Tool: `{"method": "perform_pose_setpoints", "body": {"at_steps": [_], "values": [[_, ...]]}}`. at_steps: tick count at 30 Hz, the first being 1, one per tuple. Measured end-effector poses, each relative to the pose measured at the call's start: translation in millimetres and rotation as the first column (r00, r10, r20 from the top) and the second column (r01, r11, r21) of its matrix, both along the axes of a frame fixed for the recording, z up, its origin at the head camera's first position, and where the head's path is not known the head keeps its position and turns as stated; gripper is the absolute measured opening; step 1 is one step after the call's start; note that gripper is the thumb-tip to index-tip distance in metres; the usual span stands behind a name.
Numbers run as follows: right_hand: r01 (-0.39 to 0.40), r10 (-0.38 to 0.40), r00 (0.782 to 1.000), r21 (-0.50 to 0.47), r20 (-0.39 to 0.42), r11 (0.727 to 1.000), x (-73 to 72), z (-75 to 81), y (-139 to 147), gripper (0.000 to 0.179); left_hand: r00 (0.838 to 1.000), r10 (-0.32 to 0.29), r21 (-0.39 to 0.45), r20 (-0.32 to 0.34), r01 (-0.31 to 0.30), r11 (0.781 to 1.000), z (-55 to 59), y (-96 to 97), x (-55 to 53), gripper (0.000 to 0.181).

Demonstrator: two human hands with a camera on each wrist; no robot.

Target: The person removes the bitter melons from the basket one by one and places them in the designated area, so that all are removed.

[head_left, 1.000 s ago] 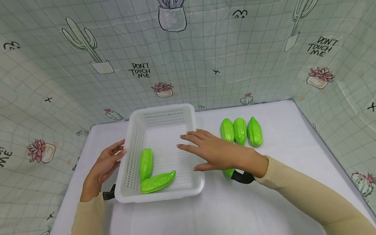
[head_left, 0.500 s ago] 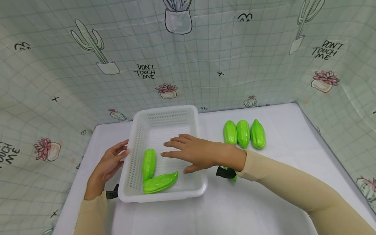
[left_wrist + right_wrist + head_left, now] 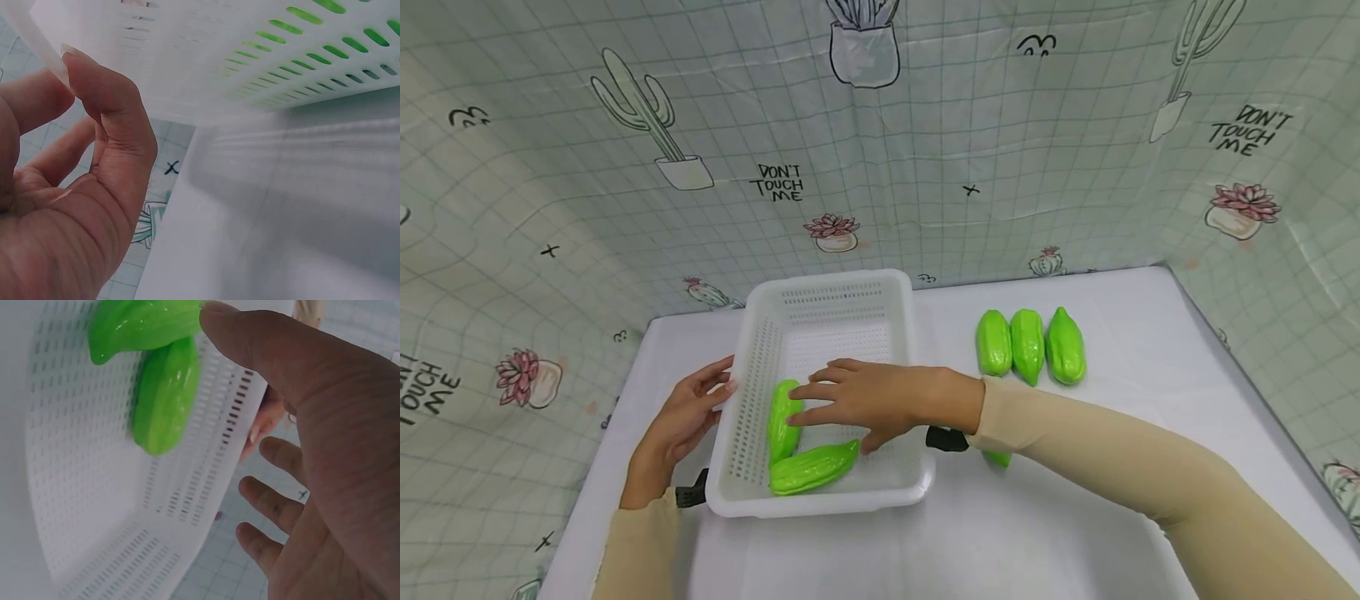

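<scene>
A white plastic basket point(image 3: 820, 503) with slotted walls stands on the table. In its near left part lie two shiny green ridged gourds: one upright in the view point(image 3: 784, 417), the other slanting point(image 3: 814, 469). My left hand point(image 3: 688, 408) holds the basket's left rim; the left wrist view shows thumb and finger pinching the edge. Over the basket reaches my right hand point(image 3: 872, 400), palm down, its fingers spread and holding nothing. In the head view its fingertips overlap the upright gourd. The right wrist view shows the palm apart from both gourds point(image 3: 165, 394).
Three more green gourds point(image 3: 1028, 346) lie side by side on the white table point(image 3: 1037, 533), right of the basket. Another gourd point(image 3: 997, 457) is mostly hidden under my right sleeve. A printed grid cloth point(image 3: 880, 133) rises behind and at both sides.
My right hand has moved left, farther over the basket and above the gourds in it. My left hand has stayed at the rim. The head view has shifted slightly.
</scene>
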State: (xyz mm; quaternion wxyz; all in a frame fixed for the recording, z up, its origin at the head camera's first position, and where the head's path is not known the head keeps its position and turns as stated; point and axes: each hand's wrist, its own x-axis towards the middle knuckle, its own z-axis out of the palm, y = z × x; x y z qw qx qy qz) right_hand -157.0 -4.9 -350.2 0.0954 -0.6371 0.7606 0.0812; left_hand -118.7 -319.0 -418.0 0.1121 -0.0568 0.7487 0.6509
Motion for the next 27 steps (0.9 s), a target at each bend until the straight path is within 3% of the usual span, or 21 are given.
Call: {"method": "perform_pose_setpoints", "body": {"at_steps": [9, 20, 27], "values": [[-0.06, 0.064, 0.997, 0.078, -0.046, 0.995, 4.2, -3.7, -20, 0.102, 1.0, 0.005, 0.002, -0.001, -0.005, 1.0, 0.9, 0.1, -0.1, 0.068], [-0.081, 0.092, 0.994, 0.168, -0.057, 0.982, 11.5, -11.1, -38, 0.101, 1.0, 0.007, -0.008, -0.004, -0.007, 1.0, -0.6, 1.1, 2.1, 0.067], [-0.133, 0.154, 0.984, 0.203, -0.094, 0.97, 15.3, -17.4, -46, 0.098, 1.0, 0.003, 0.013, 0.0, -0.003, 1.0, 0.7, 0.3, 1.0, 0.067]]}}
